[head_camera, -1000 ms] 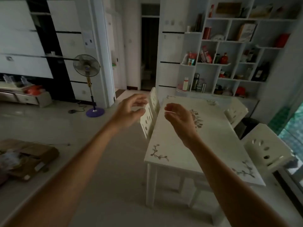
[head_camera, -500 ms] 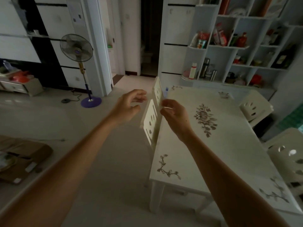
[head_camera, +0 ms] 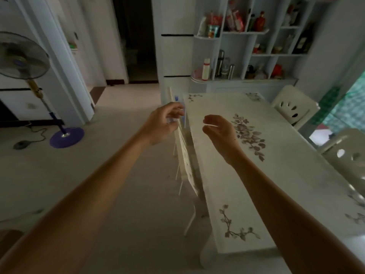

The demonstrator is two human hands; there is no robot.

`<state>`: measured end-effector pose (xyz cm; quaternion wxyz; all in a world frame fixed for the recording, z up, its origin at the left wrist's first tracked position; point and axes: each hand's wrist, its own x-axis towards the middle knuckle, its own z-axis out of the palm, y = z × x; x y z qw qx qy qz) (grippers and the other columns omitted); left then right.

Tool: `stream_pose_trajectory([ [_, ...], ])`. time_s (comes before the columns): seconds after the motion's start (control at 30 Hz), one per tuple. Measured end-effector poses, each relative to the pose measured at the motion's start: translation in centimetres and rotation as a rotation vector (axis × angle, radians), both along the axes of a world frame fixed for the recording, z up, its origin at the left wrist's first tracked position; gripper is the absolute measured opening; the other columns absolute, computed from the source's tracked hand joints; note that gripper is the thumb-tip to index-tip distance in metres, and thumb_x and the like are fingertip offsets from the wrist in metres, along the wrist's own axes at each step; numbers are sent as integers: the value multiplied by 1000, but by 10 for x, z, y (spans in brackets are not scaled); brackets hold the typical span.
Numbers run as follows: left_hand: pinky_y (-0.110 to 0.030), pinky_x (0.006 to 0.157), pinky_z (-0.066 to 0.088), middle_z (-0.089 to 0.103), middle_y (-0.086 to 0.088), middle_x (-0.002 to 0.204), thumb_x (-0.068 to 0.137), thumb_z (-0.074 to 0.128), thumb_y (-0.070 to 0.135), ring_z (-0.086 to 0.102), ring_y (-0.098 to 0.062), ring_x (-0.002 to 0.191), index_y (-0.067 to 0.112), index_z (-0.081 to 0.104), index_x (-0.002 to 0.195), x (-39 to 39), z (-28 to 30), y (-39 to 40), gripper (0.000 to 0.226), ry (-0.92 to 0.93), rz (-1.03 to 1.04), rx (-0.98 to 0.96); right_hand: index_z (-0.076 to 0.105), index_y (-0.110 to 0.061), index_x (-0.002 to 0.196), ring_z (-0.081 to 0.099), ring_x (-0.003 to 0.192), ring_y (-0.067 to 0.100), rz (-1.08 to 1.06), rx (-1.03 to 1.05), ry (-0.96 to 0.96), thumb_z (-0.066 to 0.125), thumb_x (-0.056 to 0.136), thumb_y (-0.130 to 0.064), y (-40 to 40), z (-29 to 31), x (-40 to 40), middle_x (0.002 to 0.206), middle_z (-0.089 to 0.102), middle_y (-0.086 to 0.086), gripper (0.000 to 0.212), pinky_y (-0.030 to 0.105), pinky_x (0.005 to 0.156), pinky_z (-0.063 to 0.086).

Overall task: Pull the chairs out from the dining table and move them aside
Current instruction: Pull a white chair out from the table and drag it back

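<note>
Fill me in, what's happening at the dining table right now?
A person is reaching with both bare hands toward the near chair, which is tucked against the left edge of the dining table. The left hand is open at the top of its backrest; the right hand hovers open above the tabletop. No grip is closed, so the chair isn't pulled out yet.

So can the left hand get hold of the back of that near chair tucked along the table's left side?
Probably yes. The left hand is open right at the top of the near chair, with bare floor on that side and nothing between them.
</note>
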<state>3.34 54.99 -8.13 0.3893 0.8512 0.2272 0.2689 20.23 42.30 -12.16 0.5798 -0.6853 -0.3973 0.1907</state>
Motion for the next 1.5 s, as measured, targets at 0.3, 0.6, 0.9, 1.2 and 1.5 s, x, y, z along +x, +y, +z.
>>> stream_pose_trajectory([
  [0.3, -19, 88, 48, 63, 5, 113, 86, 60, 4, 57, 0, 106, 21, 52, 128, 72, -40, 125, 46, 64, -207, -45, 65, -17, 122, 69, 98, 8, -180, -141, -8, 72, 84, -16, 95, -32, 39, 118, 68, -5, 38, 29, 85, 59],
  [0.6, -27, 89, 49, 63, 4, 114, 85, 61, 7, 58, -10, 109, 22, 52, 128, 162, -85, 225, 46, 275, -479, -20, 62, -27, 122, 67, 100, 10, -359, -287, 72, 72, 81, -22, 173, -82, 78, 123, 65, -6, 43, 30, 87, 58],
  [0.9, -31, 86, 51, 65, 3, 113, 78, 65, 12, 60, -14, 109, 26, 52, 127, 217, -144, 274, 52, 443, -853, -25, 48, -26, 136, 58, 115, 20, -489, -556, 250, 71, 82, -37, 196, -118, 57, 136, 53, 3, 60, 43, 102, 51],
  [1.2, -35, 91, 49, 61, 4, 118, 62, 77, 57, 58, -19, 102, 24, 55, 125, 210, -218, 293, 75, 986, -1304, 465, 52, -33, 129, 57, 108, 18, -363, -1136, 440, 69, 65, -72, 196, -187, -28, 123, 61, -5, 77, 33, 91, 45],
  [1.5, -31, 77, 45, 67, -6, 117, 73, 67, 36, 61, -28, 106, 31, 59, 122, 207, -253, 289, 50, 686, -1227, 936, 63, -23, 120, 64, 104, 28, -569, -1300, 232, 64, 80, -32, 209, -207, -40, 114, 69, 8, 41, 26, 75, 43],
])
